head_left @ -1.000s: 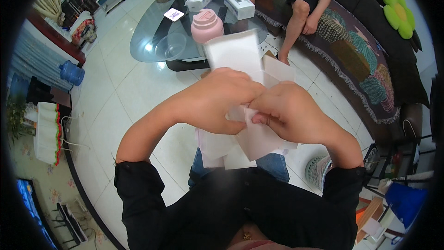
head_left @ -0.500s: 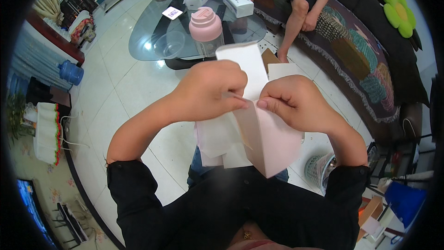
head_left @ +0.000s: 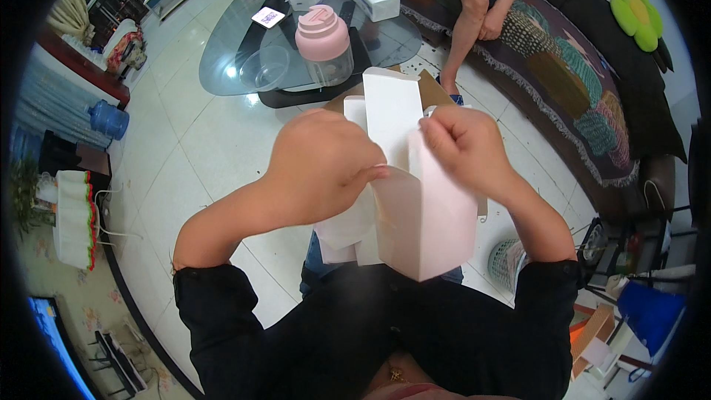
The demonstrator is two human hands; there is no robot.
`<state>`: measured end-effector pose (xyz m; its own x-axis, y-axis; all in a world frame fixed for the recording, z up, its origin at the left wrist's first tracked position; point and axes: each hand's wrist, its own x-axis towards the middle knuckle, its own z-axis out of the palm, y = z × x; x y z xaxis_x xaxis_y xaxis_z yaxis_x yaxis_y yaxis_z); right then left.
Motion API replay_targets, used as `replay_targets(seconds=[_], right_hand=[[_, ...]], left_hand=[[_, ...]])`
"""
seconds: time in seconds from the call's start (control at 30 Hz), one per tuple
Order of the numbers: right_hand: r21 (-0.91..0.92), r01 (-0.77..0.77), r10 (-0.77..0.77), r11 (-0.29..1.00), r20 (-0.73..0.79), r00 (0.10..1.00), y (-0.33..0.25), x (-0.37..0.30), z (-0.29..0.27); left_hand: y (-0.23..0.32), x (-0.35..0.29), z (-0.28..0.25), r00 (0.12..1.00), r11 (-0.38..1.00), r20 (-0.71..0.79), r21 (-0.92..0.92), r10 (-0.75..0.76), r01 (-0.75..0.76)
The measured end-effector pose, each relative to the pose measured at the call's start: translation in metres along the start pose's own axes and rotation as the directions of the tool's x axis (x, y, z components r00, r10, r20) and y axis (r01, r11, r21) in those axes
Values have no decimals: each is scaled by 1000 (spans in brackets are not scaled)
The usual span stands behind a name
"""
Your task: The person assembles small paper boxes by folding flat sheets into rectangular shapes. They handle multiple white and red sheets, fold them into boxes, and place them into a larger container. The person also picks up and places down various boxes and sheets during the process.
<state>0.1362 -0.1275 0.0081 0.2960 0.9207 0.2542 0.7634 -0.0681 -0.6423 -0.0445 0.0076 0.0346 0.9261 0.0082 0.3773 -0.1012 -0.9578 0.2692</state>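
Pink carton (head_left: 447,226) in hand, before the black shirt (head_left: 326,333).
Left hand (head_left: 322,170) pinches its far left edge, right hand (head_left: 471,147) its far right; neither clearly nearer. From the fingers, its apparent long axis runs shirtward.

seated person (head_left: 474,4): head cut off | pink box (head_left: 448,218): partly behind 2 hands (head_left: 322,159)

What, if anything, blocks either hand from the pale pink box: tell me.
Nothing visible does: the left hand touches the pale pink box at its upper left edge, the right hand at its upper right. Some fingers are hidden.
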Motion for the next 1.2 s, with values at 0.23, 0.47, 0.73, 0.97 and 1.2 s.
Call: replay_targets(seconds=[0.23,0.47,0.73,0.97,1.2], right_hand=[[92,-152,163,984,-140,977,38,14,7],[145,-193,225,970,-252,941,39,22,-10],[-162,141,-171,977,-184,968,-16,25,-1],[-45,171,-176,984,-276,945,-10,25,6],[214,6,62,977,-312,948,17,27,0]], left_hand=[[22,-17,-16,975,945,54,241,214,-221],[2,-34,-36,989,974,88,184,116,-130],[-2,24,-1,738,1000,675,-20,8,8],[-34,41,35,683,961,706,-276,188,21],[-12,24,50,737,832,676,-404,-9,381]])
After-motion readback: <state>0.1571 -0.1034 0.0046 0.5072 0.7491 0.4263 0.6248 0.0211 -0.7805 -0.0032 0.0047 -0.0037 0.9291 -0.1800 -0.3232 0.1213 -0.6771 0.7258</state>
